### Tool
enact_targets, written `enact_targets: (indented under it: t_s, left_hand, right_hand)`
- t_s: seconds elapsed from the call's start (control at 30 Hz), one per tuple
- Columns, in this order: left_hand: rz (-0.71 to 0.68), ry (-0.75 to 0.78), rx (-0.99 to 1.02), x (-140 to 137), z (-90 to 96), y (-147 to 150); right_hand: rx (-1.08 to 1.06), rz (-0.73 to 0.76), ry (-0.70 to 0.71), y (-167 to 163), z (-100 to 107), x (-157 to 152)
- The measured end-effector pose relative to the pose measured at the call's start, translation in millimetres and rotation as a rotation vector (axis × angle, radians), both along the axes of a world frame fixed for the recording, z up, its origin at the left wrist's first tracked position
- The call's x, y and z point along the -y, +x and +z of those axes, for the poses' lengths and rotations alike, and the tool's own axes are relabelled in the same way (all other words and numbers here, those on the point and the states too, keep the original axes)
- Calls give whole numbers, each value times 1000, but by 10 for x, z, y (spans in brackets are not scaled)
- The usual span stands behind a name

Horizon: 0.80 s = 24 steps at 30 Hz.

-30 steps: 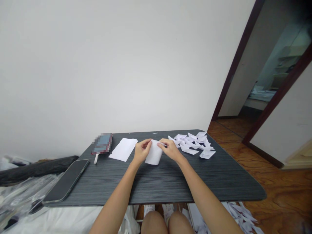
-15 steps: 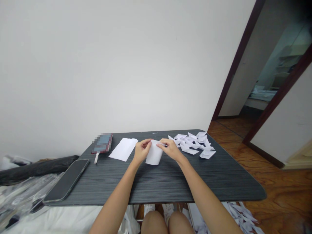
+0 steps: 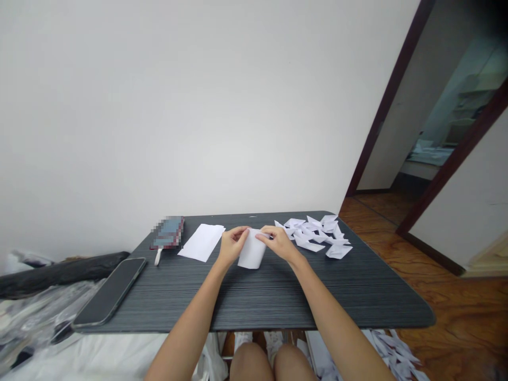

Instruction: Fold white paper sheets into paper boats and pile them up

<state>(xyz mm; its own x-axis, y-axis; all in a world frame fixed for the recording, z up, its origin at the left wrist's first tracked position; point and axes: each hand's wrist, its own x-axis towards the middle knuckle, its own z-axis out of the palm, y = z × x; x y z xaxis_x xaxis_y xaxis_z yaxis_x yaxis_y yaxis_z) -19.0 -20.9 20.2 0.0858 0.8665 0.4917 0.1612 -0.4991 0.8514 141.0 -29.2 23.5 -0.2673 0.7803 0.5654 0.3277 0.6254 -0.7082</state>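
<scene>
A small white sheet of paper (image 3: 251,252), folded or curled over, is held up between both hands above the middle of the dark table. My left hand (image 3: 233,244) pinches its upper left corner between thumb and fingers. At the upper right edge, my right hand (image 3: 277,242) grips the same paper, thumb on the near face. To the left lies a stack of flat white paper (image 3: 201,242). Several folded paper boats (image 3: 311,232) are heaped right of my right hand, one of them (image 3: 338,249) nearest the front of the heap.
The dark wood-grained table (image 3: 262,304) stands against a white wall. A phone (image 3: 111,292) lies at its left edge, and a blurred dark red device (image 3: 169,233) with a white strap sits behind. More folded papers (image 3: 395,352) are below the table at right, beside the wooden floor (image 3: 456,307).
Both hands keep the same grip on the paper, with hardly any movement. The whole view has shifted very slightly.
</scene>
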Motion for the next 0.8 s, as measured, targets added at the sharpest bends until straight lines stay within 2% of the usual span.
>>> enact_targets:
  t_s: [0.27, 0.57, 0.7, 0.8]
  left_hand:
    - [26, -2, 8, -14, -14, -11]
    - [69, 6, 28, -33, -26, -26]
    - [108, 18, 31, -43, -21, -32]
    - [113, 28, 11, -38, -10, -34]
  right_hand:
    - [-81, -37, -82, -25, -20, -15]
    - [-533, -27, -445, -9, -62, -78]
    - [-525, 71, -663, -41, -69, -59]
    - [-519, 83, -685, -53, -89, -61]
